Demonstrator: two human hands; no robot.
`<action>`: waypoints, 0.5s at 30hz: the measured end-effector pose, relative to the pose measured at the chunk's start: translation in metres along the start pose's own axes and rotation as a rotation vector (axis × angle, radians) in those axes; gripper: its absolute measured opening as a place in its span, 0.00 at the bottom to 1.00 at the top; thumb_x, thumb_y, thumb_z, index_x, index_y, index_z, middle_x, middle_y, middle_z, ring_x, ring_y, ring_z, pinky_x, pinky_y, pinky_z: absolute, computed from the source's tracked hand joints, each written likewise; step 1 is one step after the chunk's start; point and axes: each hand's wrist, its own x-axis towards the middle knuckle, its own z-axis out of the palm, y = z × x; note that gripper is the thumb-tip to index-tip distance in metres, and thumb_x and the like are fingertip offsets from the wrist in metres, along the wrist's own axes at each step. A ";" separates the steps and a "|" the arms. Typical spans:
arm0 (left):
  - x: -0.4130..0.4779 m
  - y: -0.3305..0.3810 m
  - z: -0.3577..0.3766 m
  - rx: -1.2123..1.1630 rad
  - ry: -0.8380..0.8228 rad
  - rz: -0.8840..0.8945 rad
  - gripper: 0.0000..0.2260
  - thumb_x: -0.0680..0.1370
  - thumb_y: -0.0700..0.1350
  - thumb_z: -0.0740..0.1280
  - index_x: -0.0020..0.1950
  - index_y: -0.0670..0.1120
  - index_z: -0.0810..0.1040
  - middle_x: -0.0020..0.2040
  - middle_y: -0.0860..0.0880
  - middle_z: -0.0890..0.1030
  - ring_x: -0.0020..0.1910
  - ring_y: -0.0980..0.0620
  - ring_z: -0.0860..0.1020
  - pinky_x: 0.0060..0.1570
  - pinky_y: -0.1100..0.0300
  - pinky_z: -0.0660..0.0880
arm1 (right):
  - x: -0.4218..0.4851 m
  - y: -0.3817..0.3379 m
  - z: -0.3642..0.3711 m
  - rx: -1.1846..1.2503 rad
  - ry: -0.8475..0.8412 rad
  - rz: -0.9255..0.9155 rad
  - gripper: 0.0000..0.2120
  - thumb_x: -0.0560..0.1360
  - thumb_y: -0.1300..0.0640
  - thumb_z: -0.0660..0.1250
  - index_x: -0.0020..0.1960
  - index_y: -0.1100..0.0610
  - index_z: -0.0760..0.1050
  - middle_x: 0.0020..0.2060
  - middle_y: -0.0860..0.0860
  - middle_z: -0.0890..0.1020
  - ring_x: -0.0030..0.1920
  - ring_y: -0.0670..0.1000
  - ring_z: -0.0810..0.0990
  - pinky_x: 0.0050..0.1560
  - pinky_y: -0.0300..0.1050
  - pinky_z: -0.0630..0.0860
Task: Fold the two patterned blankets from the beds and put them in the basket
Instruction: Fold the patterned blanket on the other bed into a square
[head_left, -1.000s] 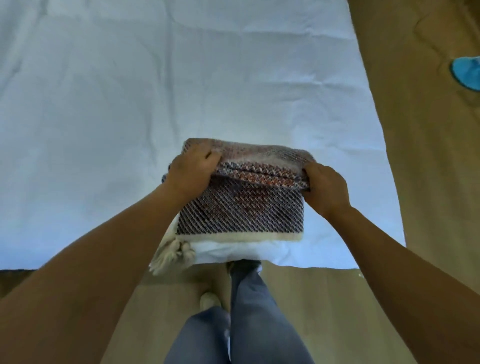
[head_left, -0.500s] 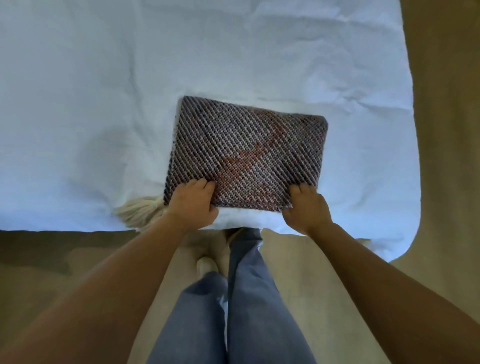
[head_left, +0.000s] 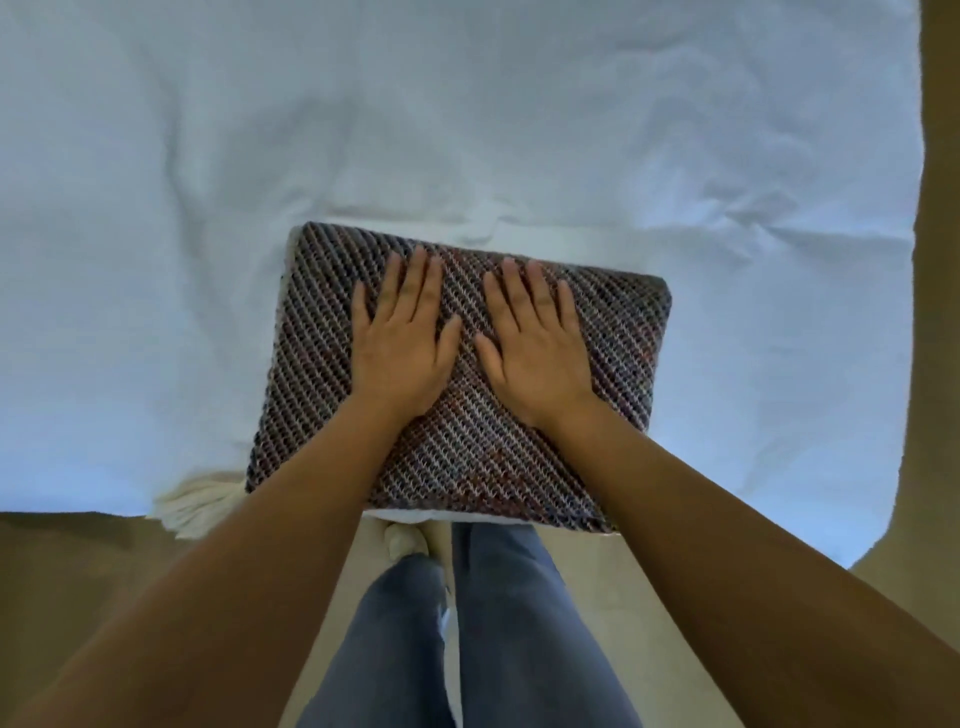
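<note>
Pressing the fold flat looks like the current step. Left to right:

- cream tassel fringe (head_left: 195, 504) sticks out from under the near left corner of the folded blanket (head_left: 467, 452) and spills over the bed edge
- blanket is a compact rectangle lying on the bed (head_left: 208, 208) at its near edge, slightly skewed; whether it overhangs, cannot tell
- left hand (head_left: 402, 340) is flat on top, palm down, fingers straight and a bit spread, gripping nothing
- right hand (head_left: 535, 345) is just beside it, same flat open pose, thumbs nearly meeting; both sit centre-left of the pack, so the right end is unpressed

To do it well, my call:
- sweep palms outward from centre to both short ends to push air out
- tuck the fringe under before lifting, else it drags
- lift with a hand under each short end so the layers don't slide apart
- keep the stack square for the basket

Surface and room:
- white sheet (head_left: 675, 156) is creased and soft-looking; it likely gives under load, so expect the pack to spring back a bit
- tan floor (head_left: 67, 561) shows on both sides of the bed
- jeans (head_left: 493, 623) and a light sock (head_left: 405, 540) show below the bed edge
- basket and second blanket are not in view
</note>
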 end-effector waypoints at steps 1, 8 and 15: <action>0.002 -0.010 0.006 0.000 0.011 -0.047 0.28 0.78 0.58 0.45 0.76 0.48 0.45 0.77 0.49 0.48 0.76 0.51 0.44 0.70 0.49 0.35 | 0.003 0.011 0.008 -0.031 -0.021 -0.003 0.30 0.79 0.43 0.46 0.76 0.53 0.42 0.77 0.54 0.47 0.76 0.54 0.42 0.68 0.47 0.27; 0.007 -0.045 0.012 0.018 -0.031 -0.282 0.34 0.76 0.62 0.45 0.76 0.45 0.43 0.77 0.45 0.45 0.76 0.48 0.43 0.70 0.47 0.36 | -0.020 0.084 0.020 -0.001 -0.066 0.245 0.30 0.78 0.41 0.46 0.76 0.51 0.45 0.76 0.55 0.50 0.76 0.57 0.46 0.71 0.52 0.34; -0.027 -0.001 -0.009 -0.051 0.017 -0.183 0.29 0.79 0.58 0.42 0.74 0.48 0.37 0.75 0.51 0.37 0.73 0.53 0.36 0.67 0.48 0.30 | -0.020 0.026 -0.014 0.049 0.042 0.241 0.32 0.79 0.43 0.45 0.75 0.56 0.39 0.76 0.55 0.43 0.75 0.55 0.39 0.71 0.52 0.30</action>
